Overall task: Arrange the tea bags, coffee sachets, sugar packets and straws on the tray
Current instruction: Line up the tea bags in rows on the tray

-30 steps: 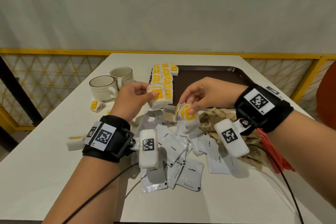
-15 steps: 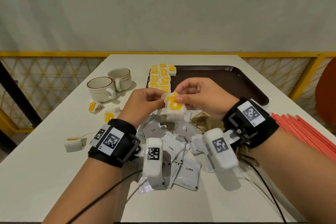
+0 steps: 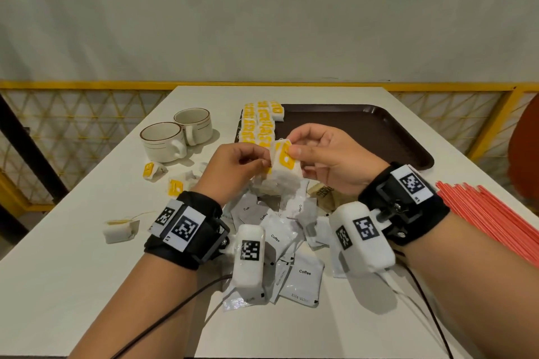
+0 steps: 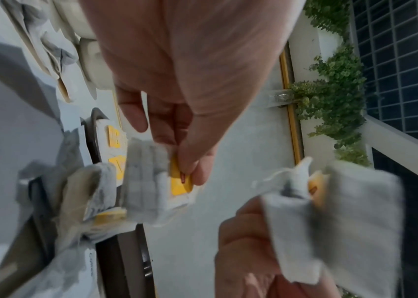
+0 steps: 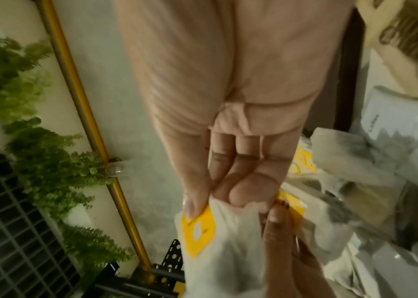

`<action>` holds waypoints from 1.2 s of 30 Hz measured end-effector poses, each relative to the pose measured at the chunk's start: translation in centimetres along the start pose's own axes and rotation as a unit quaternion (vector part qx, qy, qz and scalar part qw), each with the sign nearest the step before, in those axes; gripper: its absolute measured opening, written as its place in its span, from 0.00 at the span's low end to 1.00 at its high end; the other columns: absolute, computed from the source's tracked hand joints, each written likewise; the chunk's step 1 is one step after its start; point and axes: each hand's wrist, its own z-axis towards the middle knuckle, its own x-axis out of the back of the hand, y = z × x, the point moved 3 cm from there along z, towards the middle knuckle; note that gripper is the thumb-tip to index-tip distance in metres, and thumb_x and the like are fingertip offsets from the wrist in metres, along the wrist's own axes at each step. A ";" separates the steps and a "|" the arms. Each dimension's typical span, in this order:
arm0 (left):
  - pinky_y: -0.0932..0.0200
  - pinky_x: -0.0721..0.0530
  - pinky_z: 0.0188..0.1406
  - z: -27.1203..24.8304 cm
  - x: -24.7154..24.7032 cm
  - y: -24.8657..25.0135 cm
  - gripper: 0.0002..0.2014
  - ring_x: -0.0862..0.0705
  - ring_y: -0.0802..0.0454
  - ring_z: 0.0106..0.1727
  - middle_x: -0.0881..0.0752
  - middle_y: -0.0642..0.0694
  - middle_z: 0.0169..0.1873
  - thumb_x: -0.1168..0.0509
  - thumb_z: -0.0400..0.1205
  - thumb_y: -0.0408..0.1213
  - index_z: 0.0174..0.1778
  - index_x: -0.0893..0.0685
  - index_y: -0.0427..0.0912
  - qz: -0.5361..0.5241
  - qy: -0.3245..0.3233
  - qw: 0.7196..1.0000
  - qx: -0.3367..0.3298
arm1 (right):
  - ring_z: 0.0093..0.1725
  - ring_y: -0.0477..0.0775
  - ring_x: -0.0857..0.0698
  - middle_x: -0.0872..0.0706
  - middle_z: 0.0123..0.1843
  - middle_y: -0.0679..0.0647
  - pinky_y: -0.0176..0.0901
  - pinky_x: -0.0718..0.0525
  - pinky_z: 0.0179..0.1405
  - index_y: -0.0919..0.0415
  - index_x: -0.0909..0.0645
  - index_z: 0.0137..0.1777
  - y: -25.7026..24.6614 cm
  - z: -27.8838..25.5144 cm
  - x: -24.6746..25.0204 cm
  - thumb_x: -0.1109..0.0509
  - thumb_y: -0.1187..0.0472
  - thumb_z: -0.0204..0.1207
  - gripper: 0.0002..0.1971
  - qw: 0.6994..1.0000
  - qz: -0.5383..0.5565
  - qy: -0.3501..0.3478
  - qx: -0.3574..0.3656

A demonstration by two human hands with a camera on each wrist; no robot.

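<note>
Since a second ago the two hands have come together: then they were apart, each with its own tea bag over the pile, and now both are raised a little above the pile, meeting at one small stack of tea bags [image 3: 284, 165]. The head view has also tipped, so more of the red straws [image 3: 493, 221] shows at the right edge of the table [image 3: 73, 285].

The left hand [image 3: 233, 170] has its fingers curled, thumb and fingertips pinching the left side of the stack; in the left wrist view the thumb presses a yellow tag against the white paper. The right hand [image 3: 326, 160] pinches the top tea bag by its yellow tag, thumb on the near face and fingers curled behind.

The held stack hangs over the heap of white coffee sachets [image 3: 294, 274] and brown sugar packets [image 3: 323, 194], just in front of the near left corner of the brown tray [image 3: 388, 137]. Rows of tea bags [image 3: 259, 122] already lie along the tray's left edge. Loose tea bags [image 3: 121, 230] lie on the table to the left, near two cups [image 3: 178, 135].
</note>
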 end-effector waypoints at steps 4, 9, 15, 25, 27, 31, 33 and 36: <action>0.56 0.17 0.53 -0.3 -0.2 0.6 0.10 0.15 0.47 0.46 0.11 0.37 0.46 0.37 0.80 0.22 0.47 0.11 0.36 -0.040 -0.012 0.999 -0.003 | 0.35 0.50 0.14 0.11 0.37 0.55 0.39 0.15 0.33 0.63 0.19 0.46 0.8 0.6 0.3 0.28 0.73 0.73 0.07 0.996 -0.065 0.063 0.004; 0.53 0.17 0.58 -0.3 -0.2 0.5 0.09 0.14 0.48 0.49 0.11 0.38 0.48 0.37 0.80 0.23 0.46 0.11 0.35 -0.043 -0.002 0.999 0.019 | 0.37 0.57 0.15 0.12 0.39 0.60 0.43 0.14 0.34 0.65 0.20 0.45 1.5 0.9 0.8 0.27 0.73 0.72 0.07 0.988 -0.088 0.128 0.028; 0.62 0.20 0.49 -0.4 -0.3 0.8 0.09 0.16 0.57 0.40 0.12 0.51 0.35 0.30 0.78 0.32 0.34 0.11 0.48 -0.051 0.026 0.998 0.037 | 0.32 0.51 0.17 0.15 0.39 0.61 0.38 0.15 0.34 0.69 0.19 0.47 1.5 0.8 0.7 0.25 0.74 0.71 0.07 0.979 -0.133 0.147 0.045; 0.51 0.20 0.50 -0.3 -0.1 0.5 0.07 0.18 0.48 0.40 0.14 0.31 0.38 0.31 0.80 0.35 0.37 0.12 0.38 -0.048 0.027 0.998 0.028 | 0.39 0.54 0.16 0.14 0.43 0.63 0.49 0.11 0.40 0.62 0.17 0.42 1.2 0.8 0.3 0.24 0.68 0.73 0.04 0.967 -0.212 0.132 0.057; 0.52 0.20 0.50 -0.2 0.2 0.5 0.08 0.19 0.49 0.40 0.14 0.37 0.36 0.31 0.80 0.34 0.34 0.12 0.41 -0.040 0.047 0.998 0.027 | 0.40 0.55 0.16 0.14 0.42 0.61 0.48 0.11 0.40 0.61 0.17 0.42 0.4 0.6 0.9 0.26 0.68 0.74 0.03 0.968 -0.201 0.140 0.062; 0.59 0.18 0.48 -0.1 0.7 0.4 0.08 0.17 0.52 0.40 0.13 0.44 0.35 0.30 0.79 0.31 0.34 0.12 0.45 -0.029 0.057 0.998 0.025 | 0.40 0.52 0.13 0.11 0.42 0.57 0.42 0.12 0.39 0.60 0.15 0.45 -1.9 0.0 1.6 0.27 0.69 0.74 0.04 0.964 -0.223 0.115 0.081; 0.65 0.18 0.44 -0.1 0.7 0.4 0.07 0.17 0.57 0.37 0.13 0.47 0.34 0.30 0.78 0.30 0.36 0.12 0.44 -0.022 0.053 0.998 0.022 | 0.41 0.50 0.11 0.10 0.44 0.60 0.38 0.13 0.38 0.62 0.15 0.49 -2.7 -0.4 1.2 0.27 0.70 0.73 0.07 0.969 -0.238 0.042 0.056; 0.61 0.16 0.45 -0.1 0.3 0.4 0.02 0.16 0.54 0.39 0.11 0.41 0.38 0.28 0.77 0.31 0.42 0.11 0.38 -0.012 0.026 0.999 0.021 | 0.41 0.47 0.11 0.11 0.44 0.58 0.37 0.12 0.41 0.63 0.15 0.55 -2.7 -0.5 0.2 0.25 0.71 0.71 0.13 0.952 -0.304 -0.046 0.010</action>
